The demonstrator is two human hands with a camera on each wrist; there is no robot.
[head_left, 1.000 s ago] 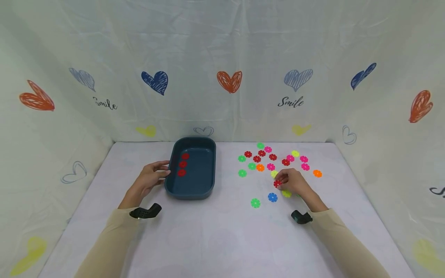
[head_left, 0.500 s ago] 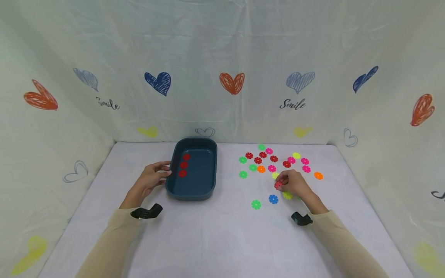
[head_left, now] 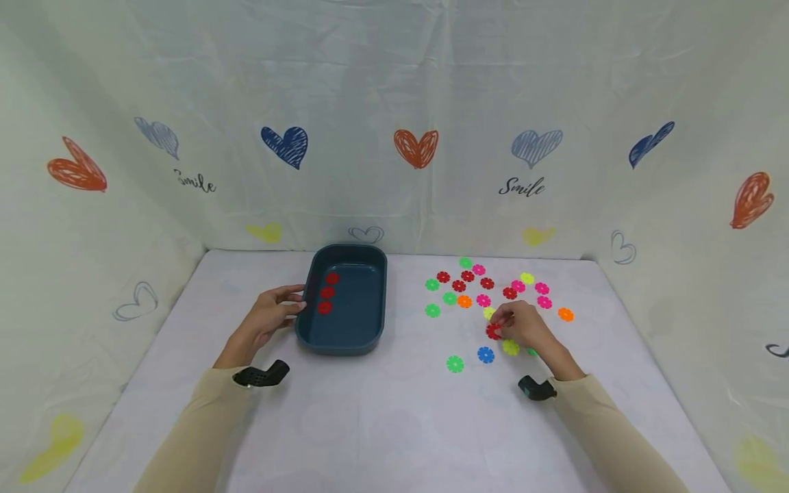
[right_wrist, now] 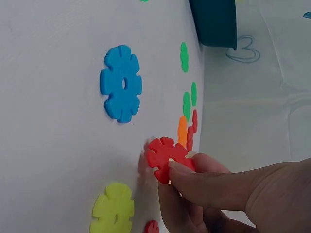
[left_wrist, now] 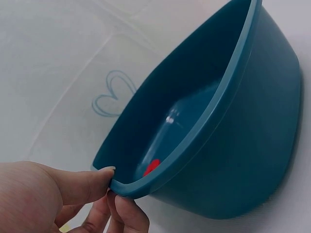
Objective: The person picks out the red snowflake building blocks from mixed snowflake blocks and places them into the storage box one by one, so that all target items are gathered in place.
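Note:
The right hand point(head_left: 524, 325) pinches a red notched plastic disc point(right_wrist: 163, 154) between thumb and fingers, low over the table; a shadow falls beside it in the right wrist view. Close by lie a blue disc point(right_wrist: 121, 83) and a yellow disc point(right_wrist: 113, 209). On the other side, the left hand point(head_left: 265, 318) holds the left rim of a dark teal tray point(head_left: 345, 349), thumb over the edge and fingers outside in the left wrist view. Inside the tray, 3 red discs point(head_left: 327, 292) lie in a column along the left.
Several discs in red, pink, green, orange and yellow lie scattered at the table's right back, among them an orange disc point(head_left: 565, 314) far right. A green disc point(head_left: 455, 364) lies nearest the front. A printed curtain point(head_left: 407, 205) borders the white table point(head_left: 394, 418).
The head view has shifted slightly, so the scene sits a little further right and lower. Both hands keep their holds, and the red disc shows little movement.

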